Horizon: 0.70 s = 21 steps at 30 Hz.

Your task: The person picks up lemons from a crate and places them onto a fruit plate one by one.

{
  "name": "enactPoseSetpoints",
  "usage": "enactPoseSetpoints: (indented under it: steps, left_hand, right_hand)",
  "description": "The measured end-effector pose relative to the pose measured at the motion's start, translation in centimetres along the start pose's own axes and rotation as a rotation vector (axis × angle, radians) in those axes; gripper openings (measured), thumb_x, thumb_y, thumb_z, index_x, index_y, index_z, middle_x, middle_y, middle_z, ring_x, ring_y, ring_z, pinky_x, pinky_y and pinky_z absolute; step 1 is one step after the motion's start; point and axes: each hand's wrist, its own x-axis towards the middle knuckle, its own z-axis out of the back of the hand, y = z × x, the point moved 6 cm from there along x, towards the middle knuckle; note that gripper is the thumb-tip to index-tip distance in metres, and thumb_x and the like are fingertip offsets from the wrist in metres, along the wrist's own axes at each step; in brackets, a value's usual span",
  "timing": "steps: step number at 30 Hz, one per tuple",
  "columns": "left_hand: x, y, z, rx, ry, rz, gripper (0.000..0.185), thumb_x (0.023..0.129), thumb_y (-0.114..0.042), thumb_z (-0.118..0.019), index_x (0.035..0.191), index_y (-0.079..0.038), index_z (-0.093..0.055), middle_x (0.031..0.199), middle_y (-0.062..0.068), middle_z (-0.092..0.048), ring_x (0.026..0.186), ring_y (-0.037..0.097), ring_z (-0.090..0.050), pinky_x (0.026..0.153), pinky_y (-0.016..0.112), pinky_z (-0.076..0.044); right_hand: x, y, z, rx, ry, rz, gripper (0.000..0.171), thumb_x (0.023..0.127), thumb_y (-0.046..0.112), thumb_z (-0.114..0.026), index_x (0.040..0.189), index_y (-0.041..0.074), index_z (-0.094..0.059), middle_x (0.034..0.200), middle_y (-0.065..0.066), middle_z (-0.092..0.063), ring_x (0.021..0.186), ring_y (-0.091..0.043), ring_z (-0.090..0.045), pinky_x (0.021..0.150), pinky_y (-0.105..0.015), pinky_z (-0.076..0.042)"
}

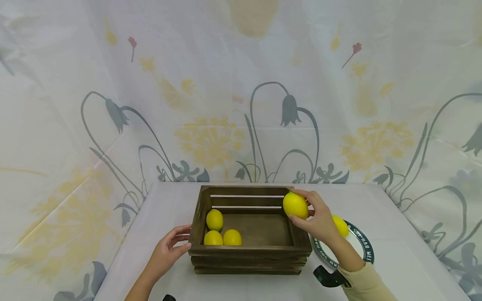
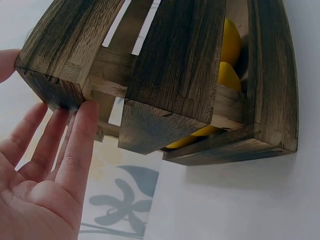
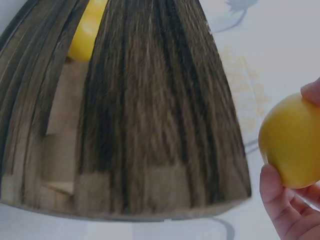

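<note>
Your right hand (image 1: 320,219) grasps a lemon (image 1: 295,205) over the crate's (image 1: 248,253) right rim. Your left hand (image 1: 169,248), fingers straight, touches the crate's left end. Three lemons (image 1: 222,232) lie inside at left; another (image 1: 340,225) sits on the plate (image 1: 363,246).

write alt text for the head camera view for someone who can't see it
A person's right hand holds a lemon over the right rim of a dark wooden crate on a white table, while the left hand rests against the crate's left end. Three lemons lie inside, and another lemon sits on a plate to the right.
</note>
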Motion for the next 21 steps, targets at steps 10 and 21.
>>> enactPoseSetpoints:
  steps: [10,21]
  left_hand:
    - [-0.1,0.1,0.0,-0.009,0.005,-0.018,0.042,0.086,-0.006,-0.065,0.125,0.002,-0.052,0.124,0.016,-0.053,0.102,0.011,-0.054,0.081,0.023,-0.049]
    - [-0.1,0.1,0.0,-0.013,0.002,-0.026,0.041,0.086,-0.006,-0.065,0.124,0.002,-0.053,0.124,0.016,-0.053,0.102,0.011,-0.054,0.082,0.022,-0.049]
  right_hand:
    - [-1.4,-1.9,1.2,-0.020,-0.046,-0.054,0.060,0.069,0.002,-0.077,0.125,0.009,-0.055,0.104,-0.005,-0.051,0.084,-0.013,-0.042,0.061,-0.021,-0.050]
    - [-2.8,-3.3,2.6,-0.106,-0.075,-0.084,0.059,0.069,0.002,-0.076,0.123,0.005,-0.055,0.102,-0.007,-0.050,0.083,-0.011,-0.041,0.061,-0.023,-0.049]
